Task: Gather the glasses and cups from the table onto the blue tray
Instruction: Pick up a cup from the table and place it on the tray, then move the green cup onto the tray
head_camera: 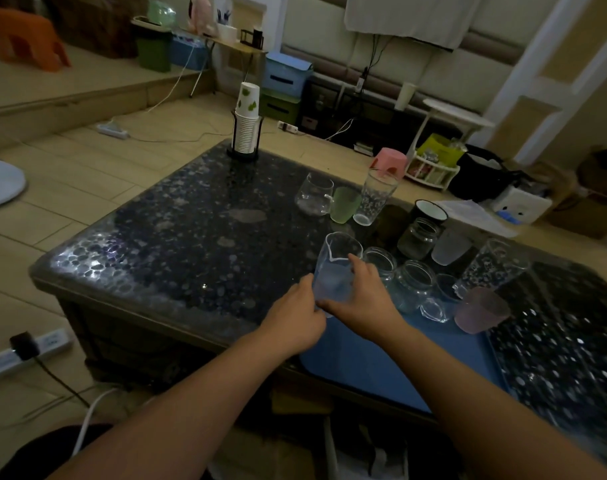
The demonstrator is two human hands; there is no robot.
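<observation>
Both my hands hold a clear glass pitcher (336, 268) with a pour spout, at the left end of the blue tray (381, 362). My left hand (297, 322) grips its left side and my right hand (362, 296) wraps its right side. On the tray's far part stand clear jars (413, 284), a frosted cup (449, 245), a black mug (428, 211), a patterned tall glass (491, 265) and a pink cup (480, 310). Off the tray, on the dark table (191, 244), stand a clear handled cup (312, 199), a green cup (344, 205) and another patterned glass (375, 199).
A black holder with stacked paper cups (245, 129) stands at the table's far corner. Beyond the table's far edge are a pink stool (390, 161) and a white rack. A power strip (25, 351) with a plug lies on the floor at the left.
</observation>
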